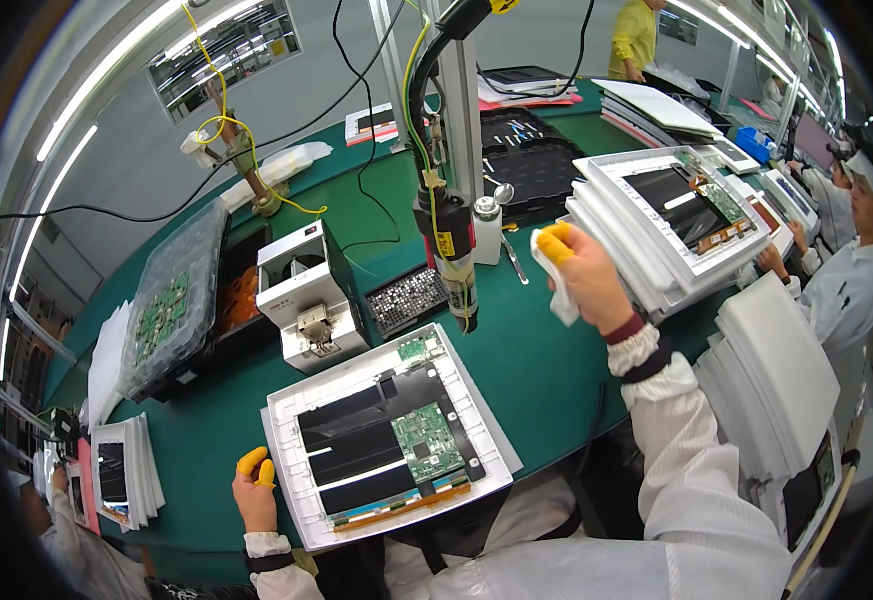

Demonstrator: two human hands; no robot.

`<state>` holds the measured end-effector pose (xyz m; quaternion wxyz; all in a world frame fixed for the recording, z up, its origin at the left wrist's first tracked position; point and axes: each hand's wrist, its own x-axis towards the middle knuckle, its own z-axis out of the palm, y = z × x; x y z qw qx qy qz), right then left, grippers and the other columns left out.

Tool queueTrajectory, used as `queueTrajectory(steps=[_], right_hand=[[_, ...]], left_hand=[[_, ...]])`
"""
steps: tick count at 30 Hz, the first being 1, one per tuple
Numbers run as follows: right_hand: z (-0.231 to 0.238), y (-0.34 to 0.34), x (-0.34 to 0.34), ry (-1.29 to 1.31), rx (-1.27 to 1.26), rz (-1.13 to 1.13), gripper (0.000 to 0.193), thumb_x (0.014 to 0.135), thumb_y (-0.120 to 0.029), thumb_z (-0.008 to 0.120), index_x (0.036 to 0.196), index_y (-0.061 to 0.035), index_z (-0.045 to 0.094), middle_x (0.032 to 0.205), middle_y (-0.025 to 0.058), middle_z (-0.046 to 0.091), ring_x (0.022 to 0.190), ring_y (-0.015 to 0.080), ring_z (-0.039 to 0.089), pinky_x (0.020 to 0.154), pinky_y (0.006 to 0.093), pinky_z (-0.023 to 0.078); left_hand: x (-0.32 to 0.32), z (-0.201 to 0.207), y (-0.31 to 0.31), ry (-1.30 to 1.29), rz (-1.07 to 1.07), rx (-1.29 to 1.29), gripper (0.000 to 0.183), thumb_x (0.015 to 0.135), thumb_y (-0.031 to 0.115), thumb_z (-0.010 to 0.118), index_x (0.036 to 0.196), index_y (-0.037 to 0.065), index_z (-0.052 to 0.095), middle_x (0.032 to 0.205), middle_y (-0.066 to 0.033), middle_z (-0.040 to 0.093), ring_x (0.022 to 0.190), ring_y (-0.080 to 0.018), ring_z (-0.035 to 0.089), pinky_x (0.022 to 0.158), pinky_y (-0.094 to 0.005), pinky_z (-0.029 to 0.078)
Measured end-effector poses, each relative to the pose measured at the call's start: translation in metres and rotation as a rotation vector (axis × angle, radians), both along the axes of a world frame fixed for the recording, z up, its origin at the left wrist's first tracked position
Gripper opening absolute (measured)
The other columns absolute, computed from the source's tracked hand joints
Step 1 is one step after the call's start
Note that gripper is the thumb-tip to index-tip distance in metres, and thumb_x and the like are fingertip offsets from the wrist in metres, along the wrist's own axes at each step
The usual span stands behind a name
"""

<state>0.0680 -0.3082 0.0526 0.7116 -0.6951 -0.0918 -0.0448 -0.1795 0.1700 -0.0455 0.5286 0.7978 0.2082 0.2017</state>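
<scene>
My right hand (592, 280), raised over the right side of the green table, pinches a crumpled white wipe (559, 290). Yellow covers sit on its fingertips. In front of me lies a white tablet-like display housing (291, 500), open at the back. It shows black panels, a green circuit board (428, 442), a smaller board at the top corner and an orange-brown strip along the near edge. Beside the housing's left edge is my left hand (255, 494), its yellow-covered fingers curled together with nothing seen in them; whether they touch the edge is hard to tell.
An electric screwdriver (454, 255) hangs above the table. Behind the housing stand a white screw-feeding machine (308, 300), a tray of small parts (406, 301) and a pump bottle (487, 232). Stacked white housings (621, 245) are at right, a clear bin of boards (171, 310) at left. Co-workers (851, 255) sit right.
</scene>
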Motion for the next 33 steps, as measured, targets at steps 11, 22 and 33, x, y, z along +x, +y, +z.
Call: queueTrajectory(steps=[11,22,33], right_hand=[[0.015,0.034,0.104,-0.655,-1.173,-0.158,0.022,0.081,-0.005,0.060,0.102,-0.0057,0.064,0.094,0.0163,0.058,0.083,0.0360,0.063,0.075,0.0413,0.051],[0.011,0.041,0.115,-0.628,-1.288,-0.122,0.017,0.079,-0.003,0.059,0.095,-0.0034,0.063,0.094,0.0168,0.057,0.084,0.0356,0.064,0.073,0.0440,0.053],[0.008,0.043,0.102,-0.641,-1.242,-0.177,0.014,0.083,-0.009,0.056,0.092,-0.0025,0.064,0.093,0.0166,0.058,0.083,0.0352,0.064,0.072,0.0424,0.054]], left_hand=[[-0.002,0.000,-0.003,0.008,0.022,0.006,0.027,0.085,-0.003,0.063,0.112,-0.001,0.061,0.102,-0.0050,0.063,0.088,-0.0123,0.060,0.079,-0.0229,0.048],[0.002,0.002,-0.004,0.032,0.026,0.035,0.026,0.087,-0.003,0.060,0.113,-0.002,0.061,0.103,-0.0062,0.063,0.091,-0.0134,0.060,0.080,-0.0230,0.047],[-0.007,-0.008,0.003,-0.024,-0.007,0.082,0.023,0.089,0.002,0.060,0.112,0.000,0.061,0.101,-0.0045,0.062,0.087,-0.0108,0.058,0.073,-0.0223,0.047]])
